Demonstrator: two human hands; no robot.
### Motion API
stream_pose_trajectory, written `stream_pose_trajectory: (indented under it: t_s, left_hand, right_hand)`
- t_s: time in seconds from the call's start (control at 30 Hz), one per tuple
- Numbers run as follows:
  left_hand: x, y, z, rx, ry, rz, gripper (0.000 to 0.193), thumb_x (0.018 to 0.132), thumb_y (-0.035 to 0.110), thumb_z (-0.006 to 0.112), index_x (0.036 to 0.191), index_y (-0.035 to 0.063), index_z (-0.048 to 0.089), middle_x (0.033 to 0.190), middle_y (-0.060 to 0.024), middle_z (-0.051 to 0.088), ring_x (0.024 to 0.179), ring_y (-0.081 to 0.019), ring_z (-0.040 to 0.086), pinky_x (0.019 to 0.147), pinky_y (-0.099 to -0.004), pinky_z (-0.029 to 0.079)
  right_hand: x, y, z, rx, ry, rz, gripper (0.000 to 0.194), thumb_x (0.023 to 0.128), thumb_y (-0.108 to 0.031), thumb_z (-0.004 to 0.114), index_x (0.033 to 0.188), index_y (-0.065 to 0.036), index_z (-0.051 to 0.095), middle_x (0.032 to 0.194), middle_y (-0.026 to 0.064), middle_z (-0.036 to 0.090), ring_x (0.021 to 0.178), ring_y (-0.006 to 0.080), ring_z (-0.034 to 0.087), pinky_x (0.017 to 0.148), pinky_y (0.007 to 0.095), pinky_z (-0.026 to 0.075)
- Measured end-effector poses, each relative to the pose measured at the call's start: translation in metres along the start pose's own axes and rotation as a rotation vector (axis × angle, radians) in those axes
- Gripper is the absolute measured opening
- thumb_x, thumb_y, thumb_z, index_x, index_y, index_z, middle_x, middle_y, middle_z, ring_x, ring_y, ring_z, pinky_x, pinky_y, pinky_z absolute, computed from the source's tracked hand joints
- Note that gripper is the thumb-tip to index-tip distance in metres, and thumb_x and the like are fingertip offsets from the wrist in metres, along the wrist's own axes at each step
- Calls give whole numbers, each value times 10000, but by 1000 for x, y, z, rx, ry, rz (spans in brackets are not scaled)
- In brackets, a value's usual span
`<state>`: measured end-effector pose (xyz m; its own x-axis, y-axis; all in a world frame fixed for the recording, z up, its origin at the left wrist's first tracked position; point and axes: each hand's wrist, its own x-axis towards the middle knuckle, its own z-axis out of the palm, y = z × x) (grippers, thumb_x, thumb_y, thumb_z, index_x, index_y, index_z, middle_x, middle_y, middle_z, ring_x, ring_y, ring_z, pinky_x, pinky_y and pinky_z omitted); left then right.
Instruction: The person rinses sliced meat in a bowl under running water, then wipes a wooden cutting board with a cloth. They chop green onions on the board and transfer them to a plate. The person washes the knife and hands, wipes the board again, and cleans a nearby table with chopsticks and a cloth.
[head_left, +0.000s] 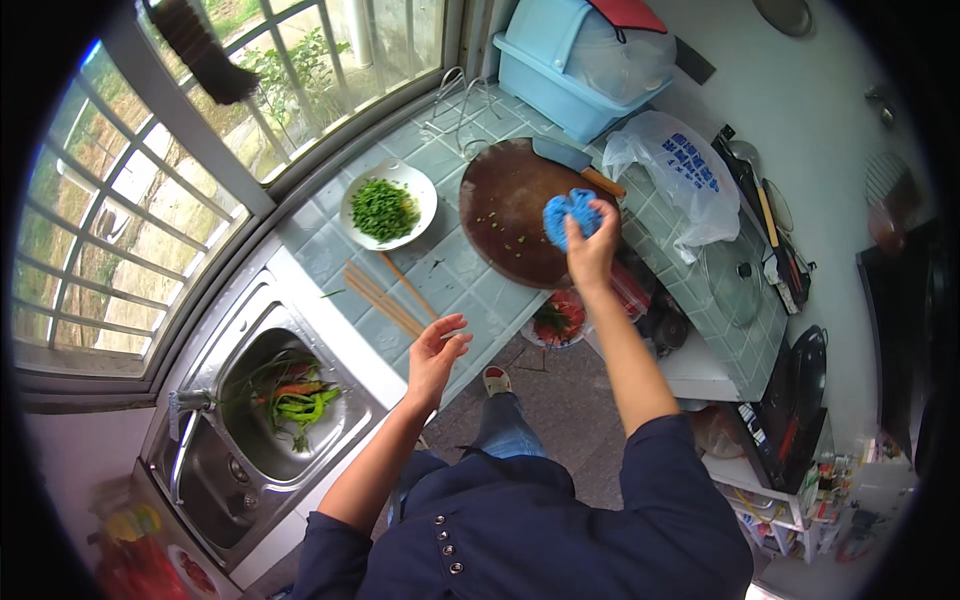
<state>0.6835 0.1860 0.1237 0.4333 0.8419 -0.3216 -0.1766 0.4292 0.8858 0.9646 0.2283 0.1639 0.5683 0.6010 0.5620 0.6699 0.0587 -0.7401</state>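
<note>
My right hand (596, 244) grips a blue cloth (570, 214) over the right part of a round wooden chopping board (502, 202). Small green bits lie on the board, and a cleaver (562, 154) with a wooden handle rests at its far right edge. Held above the counter's near edge, my left hand (439, 352) has nothing in it and its fingers are apart. Wooden chopsticks (382, 300) lie just beyond it on the tiled counter (469, 289). Farther back is a white plate (426, 196) of chopped green herbs (382, 211).
At left, a steel sink (345, 427) holds green and orange vegetables (300, 401) beside a faucet (187, 442). A wire rack (465, 105), light-blue dish box (540, 94), plastic bag (675, 165) and glass lid (731, 281) stand or lie around the board. A bowl of red food (559, 319) sits below the counter edge.
</note>
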Motion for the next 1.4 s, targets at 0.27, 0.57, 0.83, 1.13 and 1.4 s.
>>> stream_pose_trajectory:
  t_s: [0.27,0.57,0.83,1.13,1.4]
  left_hand:
    - [112,-62,107,6,575,272,425,943,42,476,1359,-17,411,1359,-146,489,1270,-211,457,1056,-318,344]
    - [151,-70,133,-285,742,368,471,1023,218,344,1440,2,308,1453,-92,405,1340,-187,377,1093,-302,277]
    - [147,-73,131,-288,711,343,449,986,91,400,1420,-14,348,1452,-107,401,1342,-195,374,1104,-306,284]
    - [144,-79,112,-719,578,219,459,989,91,391,1438,25,326,1477,-76,358,1357,-174,344,1104,-291,282]
    - [145,-72,124,-193,652,365,455,986,101,385,1428,6,334,1472,-101,362,1361,-197,337,1112,-305,269]
  right_hand:
    - [78,160,-9,-579,-404,-272,447,710,-82,741,1113,-161,564,1126,57,566,1027,314,545,849,419,485]
    - [19,105,25,127,-650,-115,391,669,-61,705,1051,-73,619,1048,129,620,981,328,586,890,393,469]
    - [119,148,23,-228,-362,-360,392,721,-39,697,1095,-82,588,1100,137,586,1009,354,551,884,416,463]
    - [38,113,-3,182,-565,83,303,736,-45,657,1037,-44,623,1061,138,631,1037,282,602,927,356,448]
    - [106,136,0,551,-504,699,311,876,-175,622,1135,-25,536,1025,39,579,942,114,542,840,273,439]
